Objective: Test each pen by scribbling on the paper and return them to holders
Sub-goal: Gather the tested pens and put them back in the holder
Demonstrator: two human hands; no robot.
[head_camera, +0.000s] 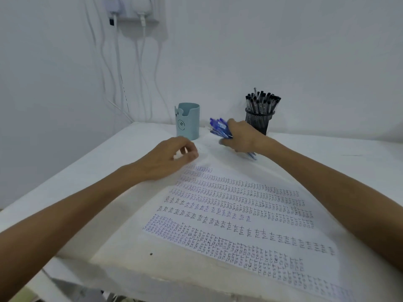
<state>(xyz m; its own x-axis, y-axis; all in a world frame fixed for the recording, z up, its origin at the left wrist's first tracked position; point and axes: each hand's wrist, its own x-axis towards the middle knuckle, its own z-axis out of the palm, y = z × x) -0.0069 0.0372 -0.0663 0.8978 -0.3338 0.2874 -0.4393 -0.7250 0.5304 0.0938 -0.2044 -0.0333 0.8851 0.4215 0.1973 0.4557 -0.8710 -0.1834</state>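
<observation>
Pens (pixel 219 127) are my worry: a thick bundle of blue ones, slim smooth plastic barrels, is clutched in my right hand (pixel 242 137). The fingers wrap round the middle, so the ends fan out above the knuckles and poke out below the wrist, low over the table between the two holders. I judge a slick barrel could slide free of so full a grip and roll away, since round plastic on a flat top has little to stop it. Swinging the bundle toward the teal holder (pixel 188 123), a smooth matte cylinder with a notched rim and a little face on its front, could tip it, because it looks light and I see nothing in it. On the other side the black mesh holder (pixel 259 123) is packed with black-capped, clear-bodied pens (pixel 261 101). My wrist sits just beside it, and a careless knock might spill them or mix the colours. My left hand (pixel 172 158) hovers over the far corner of the paper (pixel 239 214), fingers loosely curled, nothing visible in it. The sheet is thin, flat and crowded with rows of small handwriting, and a dragged forearm might smear or crease it. Around it lies the white table (pixel 87 171), and white cables (pixel 118 68) hang down the wall behind.
</observation>
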